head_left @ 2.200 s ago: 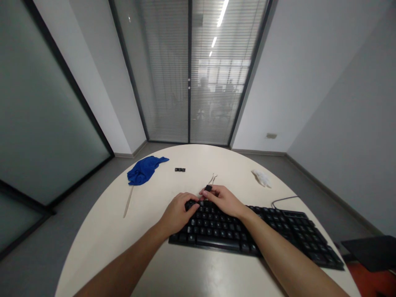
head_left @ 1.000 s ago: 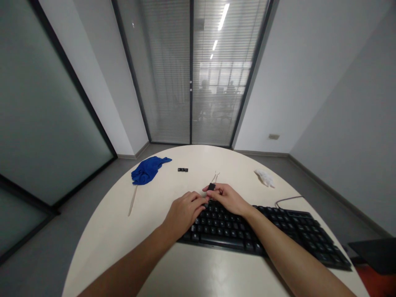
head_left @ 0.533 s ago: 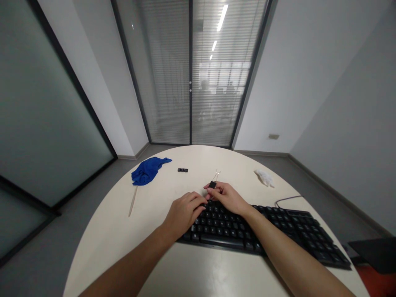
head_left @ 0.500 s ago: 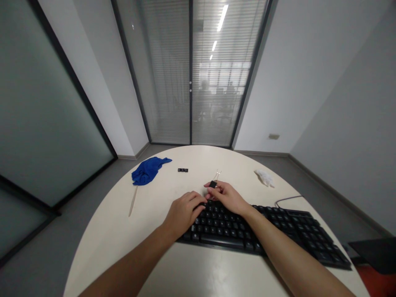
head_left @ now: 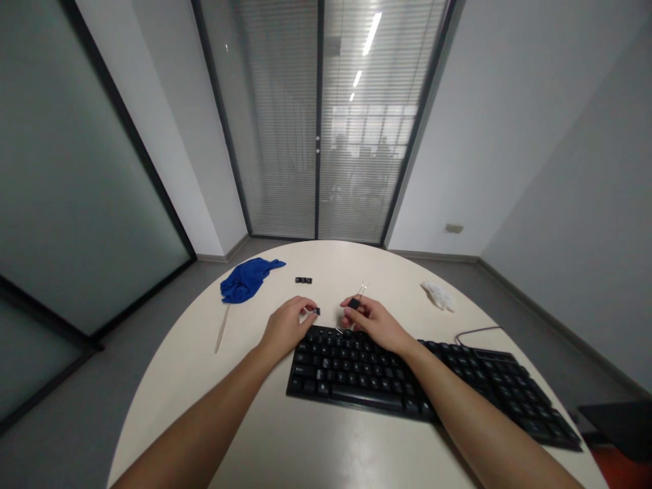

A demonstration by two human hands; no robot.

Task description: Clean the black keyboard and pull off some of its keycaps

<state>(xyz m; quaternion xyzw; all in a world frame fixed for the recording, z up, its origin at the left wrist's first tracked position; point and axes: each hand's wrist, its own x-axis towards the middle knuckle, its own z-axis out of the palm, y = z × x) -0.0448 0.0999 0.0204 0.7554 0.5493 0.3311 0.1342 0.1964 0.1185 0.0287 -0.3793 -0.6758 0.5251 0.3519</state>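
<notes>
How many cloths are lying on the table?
2: a crumpled blue cloth at the table's far left, and a small crumpled white cloth at the far right, beyond the keyboard.

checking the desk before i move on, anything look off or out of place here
Yes: loose black keycaps lie on the table, away from the keyboard. The left hand pinches another keycap; the right hand holds a wire puller.

keyboard (head_left: 407, 377) black | keycaps (head_left: 303, 280) black | cloth (head_left: 247, 280) blue | table (head_left: 285, 441) cream
</notes>
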